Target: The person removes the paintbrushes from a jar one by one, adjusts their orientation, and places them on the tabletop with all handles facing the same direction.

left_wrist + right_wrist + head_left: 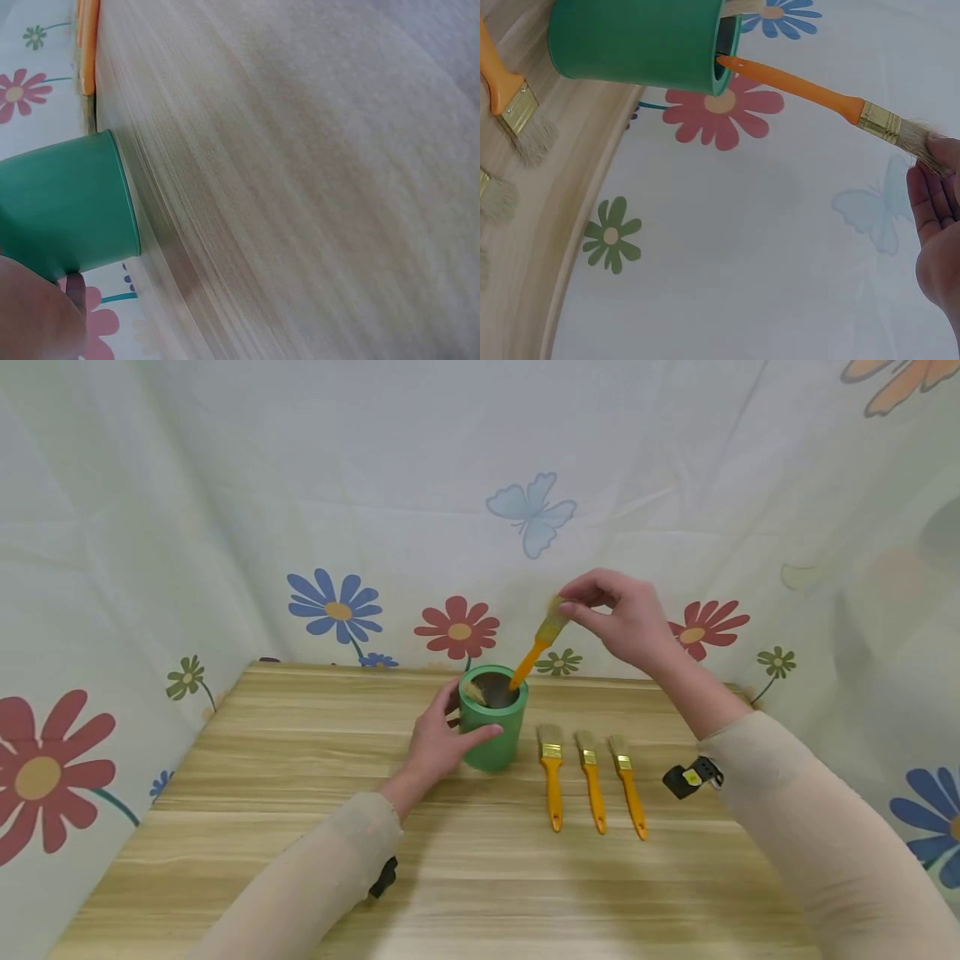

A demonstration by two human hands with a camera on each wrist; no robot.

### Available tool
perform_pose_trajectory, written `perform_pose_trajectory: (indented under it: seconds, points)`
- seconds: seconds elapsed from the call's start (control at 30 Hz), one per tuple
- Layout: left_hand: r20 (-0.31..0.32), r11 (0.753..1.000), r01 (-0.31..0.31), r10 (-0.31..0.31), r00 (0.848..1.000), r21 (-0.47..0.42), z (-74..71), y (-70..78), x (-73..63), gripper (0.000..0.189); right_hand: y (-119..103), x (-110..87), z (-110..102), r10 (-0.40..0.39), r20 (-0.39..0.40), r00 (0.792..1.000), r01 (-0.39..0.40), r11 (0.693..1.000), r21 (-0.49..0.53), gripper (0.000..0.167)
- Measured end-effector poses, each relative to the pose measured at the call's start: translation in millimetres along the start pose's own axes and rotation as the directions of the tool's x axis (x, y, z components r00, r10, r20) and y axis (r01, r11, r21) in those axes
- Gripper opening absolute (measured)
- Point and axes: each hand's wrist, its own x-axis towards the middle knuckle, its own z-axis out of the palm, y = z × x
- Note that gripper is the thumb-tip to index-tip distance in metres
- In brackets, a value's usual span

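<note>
My left hand (437, 742) grips a green cylindrical pot (489, 747) that stands upright on the table, thumb across its front and fingers around the far left side. Above and to the right, my right hand (627, 620) pinches a paintbrush (531, 662) by its pale bristles. That brush slants with its orange handle (795, 84) pointing down, the handle's end just inside the pot's mouth. Inside the pot, pale bristles (474, 693) of another brush show near the left rim; its handle is hidden. In the left wrist view, the pot's lower wall (67, 206) appears beside part of my hand.
Three paintbrushes lie in a row right of the pot: a wider one (553, 781) closest, then a narrower one (592, 781) and another (632, 789), bristles away from me. Behind the wood-grain table (315, 735) hangs a white flower-print cloth (390, 510).
</note>
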Motion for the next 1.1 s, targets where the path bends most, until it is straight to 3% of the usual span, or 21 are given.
perform_pose_trajectory:
  seconds: [0.33, 0.6, 1.1]
  points:
    - [-0.002, 1.000, -0.004, 0.004, 1.000, 0.003, 0.3, -1.8, -0.6, 0.089, -8, -19.3, -36, 0.137, -0.017, 0.990, -0.137, 0.991, 0.011, 0.016]
    - [-0.004, 1.000, -0.003, 0.003, 1.000, 0.001, 1.0, -2.3, -1.7, 0.090, 4, -45.5, -54, 0.224, 0.002, 0.975, -0.224, 0.973, -0.060, 0.018]
    - [-0.003, 1.000, 0.004, -0.004, 1.000, 0.002, 0.3, -1.9, -1.3, 0.092, 39, -95.3, -75, 0.197, 0.063, 0.978, -0.186, 0.970, -0.156, 0.017]
